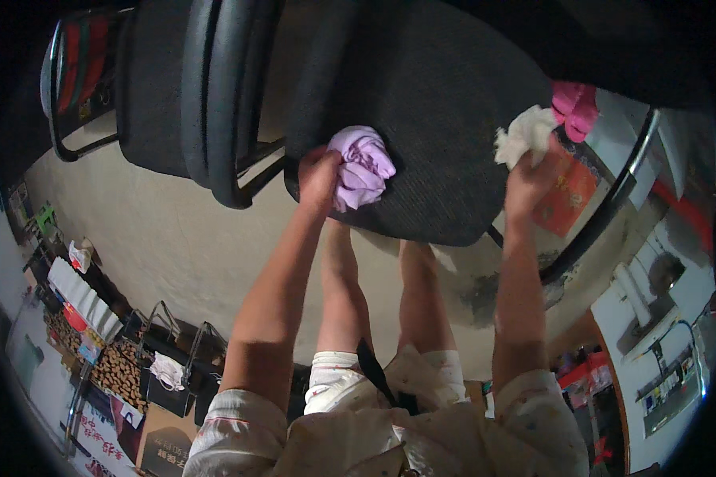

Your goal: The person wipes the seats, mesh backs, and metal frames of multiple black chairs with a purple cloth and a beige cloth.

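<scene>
A bundled lilac cloth (363,170) rests on the black fabric seat (441,173) of a chair, near its front left part. My left hand (319,177) grips the bundle's left edge, with some fingertips hidden by the cloth. Over the right edge of the same seat, my right hand (532,182) holds a crumpled white cloth (526,134), its fingers partly blurred. Just beyond that white cloth is a bright pink cloth (576,110); what supports it cannot be made out.
A second black chair (155,119) stands at left, its padded armrest (227,101) beside my seat. A curved metal chair frame (608,197) bounds the right, near a red printed sheet or bag (567,191). Bags, a cardboard box (164,441) and brown piled items (119,369) lie lower left.
</scene>
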`<state>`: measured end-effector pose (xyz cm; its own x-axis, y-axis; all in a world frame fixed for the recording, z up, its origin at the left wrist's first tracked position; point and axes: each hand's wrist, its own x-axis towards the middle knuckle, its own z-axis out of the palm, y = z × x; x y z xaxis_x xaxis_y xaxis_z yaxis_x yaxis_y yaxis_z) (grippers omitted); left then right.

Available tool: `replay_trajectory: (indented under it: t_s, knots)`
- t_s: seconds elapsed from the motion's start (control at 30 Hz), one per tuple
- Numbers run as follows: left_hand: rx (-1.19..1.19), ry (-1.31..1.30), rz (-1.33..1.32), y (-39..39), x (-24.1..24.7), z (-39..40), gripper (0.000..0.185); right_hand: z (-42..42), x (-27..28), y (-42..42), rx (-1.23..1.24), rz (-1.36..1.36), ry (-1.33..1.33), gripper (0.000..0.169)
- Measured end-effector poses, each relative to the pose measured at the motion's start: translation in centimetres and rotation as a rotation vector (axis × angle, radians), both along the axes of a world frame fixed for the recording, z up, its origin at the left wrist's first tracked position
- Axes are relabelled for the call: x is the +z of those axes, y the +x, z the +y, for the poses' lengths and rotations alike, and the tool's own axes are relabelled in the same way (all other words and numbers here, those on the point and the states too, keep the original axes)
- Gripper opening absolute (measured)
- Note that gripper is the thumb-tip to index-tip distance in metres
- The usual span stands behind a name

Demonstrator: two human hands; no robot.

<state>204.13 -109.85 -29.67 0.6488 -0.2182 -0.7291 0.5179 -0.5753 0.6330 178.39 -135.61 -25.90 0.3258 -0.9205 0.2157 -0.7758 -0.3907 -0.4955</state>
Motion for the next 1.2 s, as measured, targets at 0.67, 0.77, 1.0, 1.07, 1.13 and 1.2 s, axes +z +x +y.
replay_trajectory:
  t_s: [0.67, 0.77, 1.0, 1.07, 1.13, 1.2]
  knots:
    - [-0.185, -0.044, -0.146, -4.4, 2.1, 3.5, 0.027, 13.3, 0.1, 16.2, 0.797, -0.048, 0.615, 0.043]
    - [0.243, -0.012, 0.046, -8.3, 3.0, 10.0, 0.032, 13.3, 1.1, 15.0, 0.784, -0.135, 0.624, 0.045]
    - [0.212, 0.217, -0.676, -2.9, 8.7, 13.8, 0.043, 18.3, 4.8, 20.6, 0.849, -0.101, 0.74, 0.044]
    - [0.188, -0.153, -0.55, -1.3, 8.9, 11.2, 0.039, 19.7, 3.9, 21.5, 0.805, -0.225, 0.977, 0.041]
    - [0.083, -0.131, -0.864, -1.6, 5.5, 9.1, 0.038, 21.0, 2.5, 22.5, 0.773, -0.255, 1.061, 0.036]
    - [0.134, -0.127, -0.898, -1.3, 3.3, 7.6, 0.038, 20.6, -0.9, 22.1, 0.836, -0.112, 0.805, 0.037]
